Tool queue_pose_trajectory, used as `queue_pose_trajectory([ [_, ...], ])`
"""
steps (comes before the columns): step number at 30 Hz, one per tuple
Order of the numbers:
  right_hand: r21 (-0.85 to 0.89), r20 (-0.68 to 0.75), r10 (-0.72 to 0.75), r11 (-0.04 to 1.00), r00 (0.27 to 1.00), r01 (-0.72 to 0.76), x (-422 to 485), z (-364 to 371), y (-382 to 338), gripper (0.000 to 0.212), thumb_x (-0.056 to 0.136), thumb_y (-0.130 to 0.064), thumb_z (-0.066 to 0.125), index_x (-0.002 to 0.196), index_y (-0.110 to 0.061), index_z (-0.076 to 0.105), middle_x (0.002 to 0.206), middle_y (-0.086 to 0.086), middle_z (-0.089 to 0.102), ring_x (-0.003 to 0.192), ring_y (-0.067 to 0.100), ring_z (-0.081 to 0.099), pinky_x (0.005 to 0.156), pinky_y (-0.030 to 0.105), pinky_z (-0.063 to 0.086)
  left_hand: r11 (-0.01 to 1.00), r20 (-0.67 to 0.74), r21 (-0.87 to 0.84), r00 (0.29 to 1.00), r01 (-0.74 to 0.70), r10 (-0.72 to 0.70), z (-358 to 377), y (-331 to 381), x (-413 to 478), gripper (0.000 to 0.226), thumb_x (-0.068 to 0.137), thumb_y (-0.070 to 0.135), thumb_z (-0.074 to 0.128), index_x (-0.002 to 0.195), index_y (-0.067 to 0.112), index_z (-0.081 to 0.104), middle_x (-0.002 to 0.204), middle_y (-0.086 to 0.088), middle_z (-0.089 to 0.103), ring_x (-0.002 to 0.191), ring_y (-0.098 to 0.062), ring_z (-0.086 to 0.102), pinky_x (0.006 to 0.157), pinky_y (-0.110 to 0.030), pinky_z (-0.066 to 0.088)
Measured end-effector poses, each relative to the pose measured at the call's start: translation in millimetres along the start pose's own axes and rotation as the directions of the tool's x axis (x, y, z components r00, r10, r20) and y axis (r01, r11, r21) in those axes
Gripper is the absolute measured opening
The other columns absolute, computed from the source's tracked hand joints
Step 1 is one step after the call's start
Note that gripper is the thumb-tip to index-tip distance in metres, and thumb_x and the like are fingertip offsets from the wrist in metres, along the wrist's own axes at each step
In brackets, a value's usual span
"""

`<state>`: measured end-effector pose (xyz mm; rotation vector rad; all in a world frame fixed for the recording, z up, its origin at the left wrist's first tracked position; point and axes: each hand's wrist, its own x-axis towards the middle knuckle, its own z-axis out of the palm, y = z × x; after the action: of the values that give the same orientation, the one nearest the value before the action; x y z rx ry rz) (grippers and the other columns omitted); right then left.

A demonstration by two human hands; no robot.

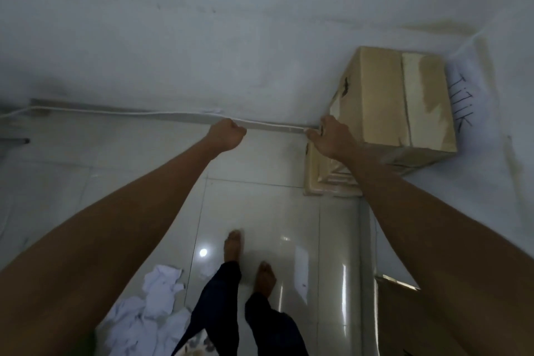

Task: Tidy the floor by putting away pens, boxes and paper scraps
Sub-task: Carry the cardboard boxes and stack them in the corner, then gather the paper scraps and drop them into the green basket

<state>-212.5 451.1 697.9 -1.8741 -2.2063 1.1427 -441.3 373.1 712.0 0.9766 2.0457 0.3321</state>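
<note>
A taped brown cardboard box [404,101] stands in the room's corner on top of a flatter pale box [320,182]. My right hand [331,137] rests flat against the upper box's left side, near its front corner. My left hand [226,134] is curled into a fist just left of it, close to the skirting, and nothing shows in it. Crumpled white paper scraps [156,306] lie on the tiles at the lower left, beside my legs.
A white cable [115,113] runs along the skirting at the foot of the wall. Another cardboard box [404,312] stands by the right wall at the lower right. My bare feet [248,257] are on glossy tiles. Handwriting marks the right wall.
</note>
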Motion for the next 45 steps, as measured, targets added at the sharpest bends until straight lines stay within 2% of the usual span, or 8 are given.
queue_pose_trajectory([
  [5,-0.057,0.038,-0.078,0.995,0.996,0.080,-5.4,33.8,-24.1,0.068,0.092,-0.042,0.057,0.141,-0.001,0.036,0.138,0.021,0.048,0.128,0.033,0.046,0.103,0.033,0.036,0.990,-0.034,-0.092,0.994,0.105,-0.108,-0.8,-63.2,-29.0,0.025,0.095,0.029,0.051,0.106,0.008,0.059,0.108,-0.013,0.057,0.116,-0.030,0.052,0.087,-0.028,0.037],
  [7,-0.094,0.071,-0.107,0.989,0.992,0.113,-8.3,51.9,-33.9,0.068,0.092,-0.045,0.056,0.141,-0.002,0.036,0.138,0.020,0.048,0.128,0.033,0.046,0.104,0.034,0.035,0.981,-0.052,-0.132,0.988,0.139,-0.147,-1.7,-92.8,-36.4,0.017,0.094,0.029,0.051,0.087,0.014,0.056,0.089,-0.004,0.054,0.102,-0.025,0.053,0.082,-0.026,0.034],
  [10,-0.166,0.113,-0.154,0.971,0.982,0.172,-12.9,80.5,-47.5,0.068,0.093,-0.046,0.053,0.140,0.000,0.035,0.139,0.022,0.047,0.129,0.035,0.045,0.103,0.035,0.035,0.969,-0.096,-0.168,0.975,0.181,-0.198,-5.7,-131.6,-51.1,0.033,0.094,0.026,0.051,0.064,0.021,0.039,0.067,0.006,0.038,0.088,-0.018,0.045,0.078,-0.025,0.032],
  [13,-0.204,0.165,-0.174,0.957,0.971,0.206,-20.5,116.0,-60.8,0.072,0.092,-0.049,0.052,0.143,-0.001,0.033,0.144,0.022,0.042,0.132,0.035,0.041,0.107,0.038,0.033,0.942,-0.106,-0.247,0.960,0.227,-0.259,-7.1,-176.6,-66.7,0.016,0.095,0.027,0.051,0.089,0.013,0.057,0.082,0.003,0.049,0.096,-0.018,0.046,0.083,-0.026,0.035],
  [16,-0.205,0.222,-0.195,0.949,0.955,0.242,-33.2,154.5,-71.4,0.075,0.091,-0.052,0.053,0.144,-0.003,0.032,0.144,0.020,0.043,0.132,0.034,0.042,0.108,0.041,0.034,0.918,-0.136,-0.292,0.938,0.270,-0.319,-6.5,-219.3,-85.7,0.037,0.094,0.030,0.052,0.122,0.005,0.055,0.117,-0.007,0.056,0.117,-0.025,0.049,0.094,-0.029,0.038],
  [19,-0.222,0.296,-0.217,0.931,0.930,0.288,-51.7,193.5,-79.2,0.076,0.090,-0.054,0.052,0.145,-0.006,0.030,0.143,0.020,0.043,0.132,0.034,0.042,0.108,0.043,0.035,0.879,-0.164,-0.353,0.904,0.320,-0.395,0.5,-269.7,-104.8,0.046,0.093,0.032,0.054,0.132,0.008,0.050,0.138,-0.011,0.048,0.125,-0.027,0.047,0.095,-0.027,0.037],
  [38,-0.282,0.613,-0.360,0.731,0.703,0.621,-70.0,363.1,-92.4,0.076,0.092,-0.053,0.049,0.147,-0.007,0.024,0.146,0.018,0.040,0.135,0.035,0.038,0.108,0.045,0.032,0.656,-0.270,-0.636,0.681,0.405,-0.681,78.2,-432.1,-172.6,0.047,0.095,0.026,0.051,0.137,0.007,0.043,0.135,-0.015,0.051,0.111,-0.025,0.052,0.084,-0.025,0.035],
  [45,-0.271,0.696,-0.383,0.644,0.608,0.716,-74.8,435.1,-92.4,0.079,0.092,-0.054,0.049,0.149,-0.007,0.021,0.149,0.017,0.037,0.137,0.033,0.036,0.110,0.045,0.031,0.498,-0.206,-0.745,0.557,0.444,-0.804,136.9,-495.5,-198.2,0.049,0.094,0.027,0.052,0.137,0.006,0.042,0.140,-0.014,0.048,0.126,-0.027,0.047,0.094,-0.025,0.036],
])
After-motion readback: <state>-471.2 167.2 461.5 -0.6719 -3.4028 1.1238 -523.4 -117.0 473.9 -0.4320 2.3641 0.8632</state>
